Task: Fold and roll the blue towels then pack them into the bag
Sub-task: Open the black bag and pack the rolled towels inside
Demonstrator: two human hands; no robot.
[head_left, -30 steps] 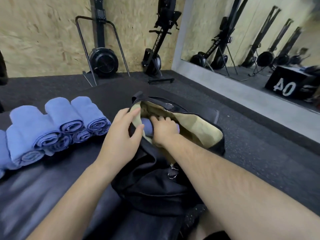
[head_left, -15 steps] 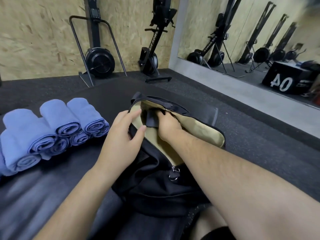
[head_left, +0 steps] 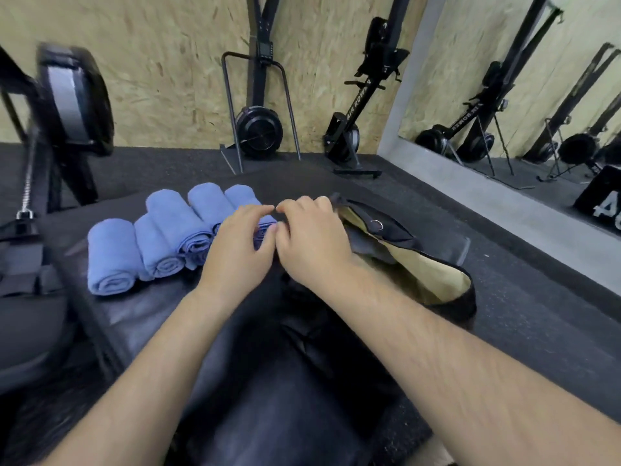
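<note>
Rowers (head_left: pixel 258 129) parked at chipboard wall (head_left: pixel 151 62). Soft blue towel rolls (head_left: pixel 168 237) beside open tan-lined bag (head_left: pixel 393 230); end roll (head_left: pixel 242 196) gripped by left hand (head_left: pixel 235 250), right hand (head_left: pixel 312 243).

Rightmost towel (head_left: pixel 239 196) mostly covered

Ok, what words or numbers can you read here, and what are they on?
"AIR ROWER": on the rower by the wall.
"AIR ROWER", back to front: on its reflection.
"4", then a cut-off sign: on the box at the right edge.
The screen on the middle machine: too small to read.
</note>
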